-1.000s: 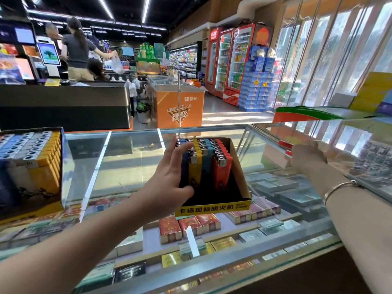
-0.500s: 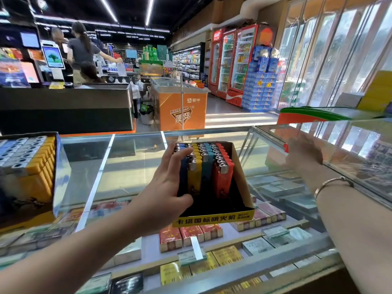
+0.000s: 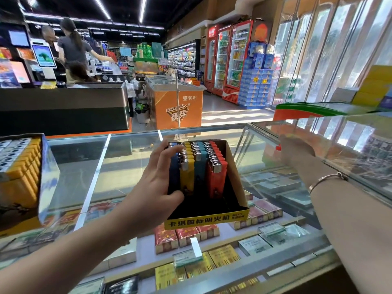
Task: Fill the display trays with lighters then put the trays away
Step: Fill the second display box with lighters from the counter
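At far left, a second tray [image 3: 20, 164] packed with yellow lighters stands on the glass counter [image 3: 84, 166]. Near centre, the left hand [image 3: 158, 185] spans the left side of the display tray [image 3: 235, 172], fingers spread over the lighter tops and thumb against the blue row [image 3: 174, 175]. The hand presses rather than closes. The tray stands on the counter and holds four rows: blue, yellow [image 3: 187, 164], teal [image 3: 200, 162] and red [image 3: 216, 166]. The front portion is unfilled.

Handling judgement: the tray is thin card and probably flexes under load. It should be lifted by both side walls or from beneath. The lighters are light, hard and smooth, and will likely topple forward into the gap if unsupported.

At right, the right hand [image 3: 297, 151] reaches beneath a raised glass shelf [image 3: 360, 145]. Reflections obscure its fingers; its state cannot be determined.
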The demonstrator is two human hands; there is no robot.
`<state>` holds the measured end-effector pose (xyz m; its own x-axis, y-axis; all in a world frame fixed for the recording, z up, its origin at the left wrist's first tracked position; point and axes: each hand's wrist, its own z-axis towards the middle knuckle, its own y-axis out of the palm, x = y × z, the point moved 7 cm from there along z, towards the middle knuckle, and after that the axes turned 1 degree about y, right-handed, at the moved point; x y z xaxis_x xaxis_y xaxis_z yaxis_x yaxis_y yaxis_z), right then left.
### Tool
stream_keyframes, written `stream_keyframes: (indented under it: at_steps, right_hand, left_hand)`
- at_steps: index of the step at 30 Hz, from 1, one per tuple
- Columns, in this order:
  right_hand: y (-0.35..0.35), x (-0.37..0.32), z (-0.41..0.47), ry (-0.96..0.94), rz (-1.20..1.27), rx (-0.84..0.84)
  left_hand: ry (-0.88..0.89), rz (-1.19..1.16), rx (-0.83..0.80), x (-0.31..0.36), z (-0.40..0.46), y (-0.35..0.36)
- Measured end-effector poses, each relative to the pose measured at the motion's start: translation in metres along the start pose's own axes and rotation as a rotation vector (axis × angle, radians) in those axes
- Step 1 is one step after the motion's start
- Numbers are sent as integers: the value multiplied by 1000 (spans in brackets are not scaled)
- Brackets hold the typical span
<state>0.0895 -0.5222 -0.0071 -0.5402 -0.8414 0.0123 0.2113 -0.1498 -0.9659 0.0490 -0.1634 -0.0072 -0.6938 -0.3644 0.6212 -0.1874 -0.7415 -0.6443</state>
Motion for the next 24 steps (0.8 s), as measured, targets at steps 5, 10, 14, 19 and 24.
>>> stream_keyframes:
  at_steps: [5,10,14,19,24]
  right_hand:
    - [-8,-11,-11,-30,-132,-10]
    - [-29,-23,-20,61,71,125]
    - [-67,-48,-31,68,764,167]
    - [-116,-99,-64,-39,1430,150]
    - [-133,-143,-104,-261,1761,-67]
  left_hand:
    - [4,-23,105,-2,4,-13]
    - [6,-38,95,-3,4,-13]
    - [1,-72,88,-3,4,-13]
    - [-10,-62,89,-2,3,-16]
    - [21,-31,155,12,2,-27]
